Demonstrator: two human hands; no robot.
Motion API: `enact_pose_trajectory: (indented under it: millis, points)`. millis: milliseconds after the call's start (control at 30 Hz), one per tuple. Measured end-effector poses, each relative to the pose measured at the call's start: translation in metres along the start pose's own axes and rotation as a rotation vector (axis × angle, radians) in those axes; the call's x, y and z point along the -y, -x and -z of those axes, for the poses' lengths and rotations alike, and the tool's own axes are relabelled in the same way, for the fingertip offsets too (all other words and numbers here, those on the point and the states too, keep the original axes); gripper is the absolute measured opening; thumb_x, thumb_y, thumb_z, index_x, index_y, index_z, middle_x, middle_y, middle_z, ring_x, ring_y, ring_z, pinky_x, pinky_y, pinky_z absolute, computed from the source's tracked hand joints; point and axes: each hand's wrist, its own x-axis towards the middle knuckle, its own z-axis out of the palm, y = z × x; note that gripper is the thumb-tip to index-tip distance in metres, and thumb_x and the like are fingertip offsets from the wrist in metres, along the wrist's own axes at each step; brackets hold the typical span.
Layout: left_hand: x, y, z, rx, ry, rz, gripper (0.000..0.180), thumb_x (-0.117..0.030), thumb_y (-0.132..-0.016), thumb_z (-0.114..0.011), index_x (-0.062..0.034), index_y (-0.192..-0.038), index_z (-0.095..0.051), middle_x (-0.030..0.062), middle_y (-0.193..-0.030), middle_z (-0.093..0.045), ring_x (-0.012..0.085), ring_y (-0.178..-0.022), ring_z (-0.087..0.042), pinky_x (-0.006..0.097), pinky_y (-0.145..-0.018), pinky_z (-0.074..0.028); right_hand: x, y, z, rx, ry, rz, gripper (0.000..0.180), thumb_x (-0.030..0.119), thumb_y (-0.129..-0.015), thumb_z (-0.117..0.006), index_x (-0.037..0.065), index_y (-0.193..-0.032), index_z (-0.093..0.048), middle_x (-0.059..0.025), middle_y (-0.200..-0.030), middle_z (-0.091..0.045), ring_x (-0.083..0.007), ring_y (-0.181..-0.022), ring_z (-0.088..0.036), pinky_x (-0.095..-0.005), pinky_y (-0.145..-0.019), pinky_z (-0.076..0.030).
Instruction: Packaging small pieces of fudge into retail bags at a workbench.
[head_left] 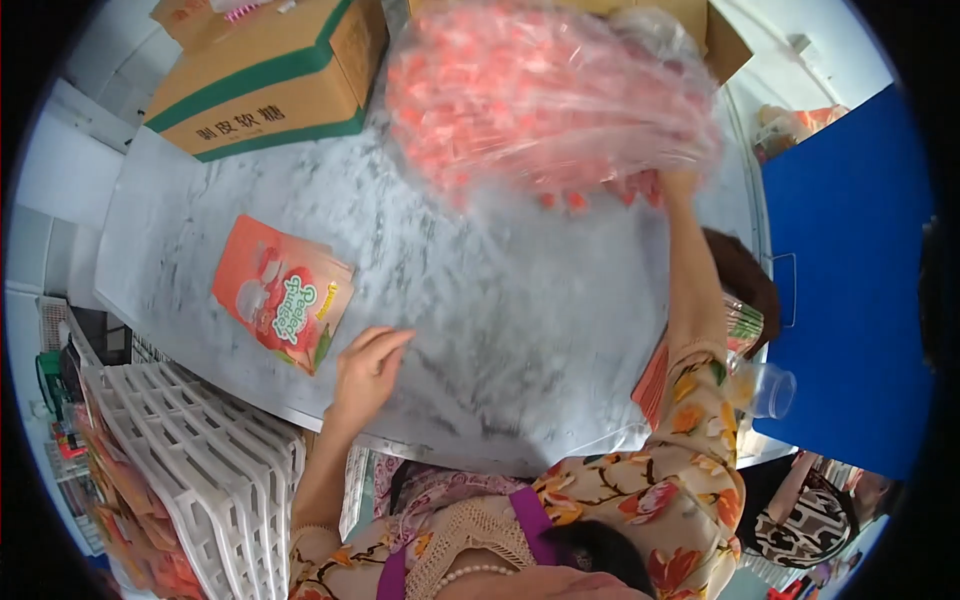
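Head view, looking down on a grey marbled desk (pixel 500 310): a large clear plastic bag of small red-and-pink wrapped candies (pixel 500 105), blurred, fills the far side, partly in front of an open cardboard box (pixel 728 50). The right hand (pixel 679 184) reaches to the bag's near right corner; its fingers are hidden, so I cannot tell how its grip closes. The left hand (pixel 372 364) is empty, its grip loose with fingers slightly bent, just beside a small stack of flat red pouches (pixel 280 295). More red pouches (pixel 652 388) lie by the right forearm. At far left stands a green-banded cardboard carton (pixel 270 90). Progress seems early: the bag looks well stocked, the pouches look flat and unfilled, and no finished pouch is evident on the desk.
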Motion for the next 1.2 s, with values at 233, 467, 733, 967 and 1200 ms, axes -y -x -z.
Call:
enact_pose_trajectory:
  millis: [233, 467, 733, 967, 1200]
  points:
    - [-0.036, -0.178, -0.098, 0.193, -0.003, -0.5, 0.053, -0.008, -0.085, -0.062, -0.0064, -0.136, -0.048, 0.023, -0.118, -0.06, 0.039, -0.11, -0.056, 0.044, -0.093, -0.046, -0.071, -0.02, 0.019, -0.405, 0.859, 0.461, 0.034, 0.035, -0.09, -0.054, 0.004, -0.099, -0.064, -0.0173, -0.101, -0.064, -0.0334, -0.088, -0.061, -0.0491, -0.079, -0.048]
    - [-0.02, -0.299, -0.092, 0.22, 0.155, -0.1, 0.036, -0.018, -0.089, -0.063, -0.0073, -0.123, -0.061, 0.0161, -0.093, -0.07, 0.0298, -0.083, -0.067, 0.039, -0.071, -0.054, -0.032, 0.105, -0.079, -0.396, 1.064, 0.472, 0.033, 0.033, -0.084, -0.059, 0.001, -0.083, -0.067, -0.0192, -0.083, -0.065, -0.0408, -0.07, -0.061, -0.0522, -0.072, -0.049]
    - [0.011, -0.158, 0.002, 0.144, 0.209, -0.095, 0.033, -0.015, -0.09, -0.061, -0.0095, -0.123, -0.063, 0.0106, -0.101, -0.07, 0.0136, -0.086, -0.065, 0.027, -0.074, -0.052, -0.012, 0.209, -0.046, 0.094, 0.089, 0.315, 0.054, 0.026, -0.092, -0.061, -0.002, -0.136, -0.048, -0.0151, -0.123, -0.063, -0.0282, -0.113, -0.06, -0.0361, -0.093, -0.046]
    - [-0.02, 0.006, -0.085, 0.083, -0.103, -0.628, 0.044, -0.012, -0.083, -0.067, -0.0099, -0.126, -0.06, 0.0117, -0.13, -0.055, 0.0315, -0.124, -0.048, 0.044, -0.1, -0.041, -0.065, 0.296, -0.017, -0.031, 0.09, 0.283, 0.049, 0.021, -0.091, -0.064, 0.004, -0.135, -0.053, -0.0096, -0.134, -0.056, -0.0216, -0.114, -0.059, -0.0322, -0.096, -0.044]
    - [-0.049, -0.053, -0.146, 0.116, -0.416, -0.911, 0.057, -0.032, -0.089, -0.061, -0.0231, -0.143, -0.042, 0.0059, -0.155, -0.029, 0.0347, -0.144, -0.021, 0.065, -0.11, -0.021, -0.085, 0.349, -0.066, -0.318, 0.697, 0.81, 0.033, 0.012, -0.079, -0.072, 0.009, -0.112, -0.067, -0.013, -0.121, -0.062, -0.0336, -0.115, -0.054, -0.0395, -0.094, -0.047]
